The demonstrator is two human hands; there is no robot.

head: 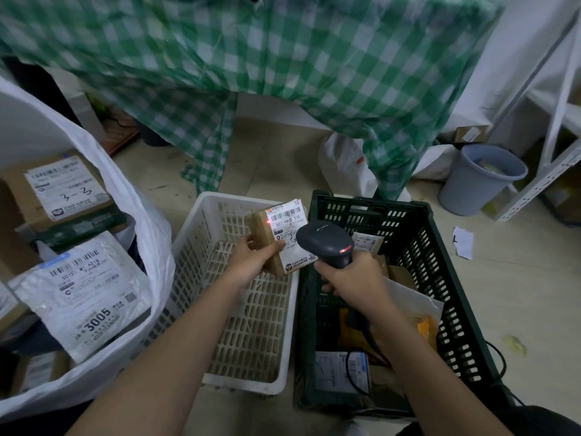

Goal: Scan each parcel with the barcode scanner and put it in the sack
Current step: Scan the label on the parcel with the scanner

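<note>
left hand holds parcel beside right hand's scanner.

My left hand grips a small cardboard parcel over the white basket, label up, a red dot glowing on the label near the barcode. My right hand is wrapped round the handle of the dark barcode scanner, its head just beside the parcel, above the dark green crate holding more parcels. At my left the white sack gapes open with labelled parcels inside. A green checked cloth hangs ahead, and a grey bucket stands on the floor.
</note>
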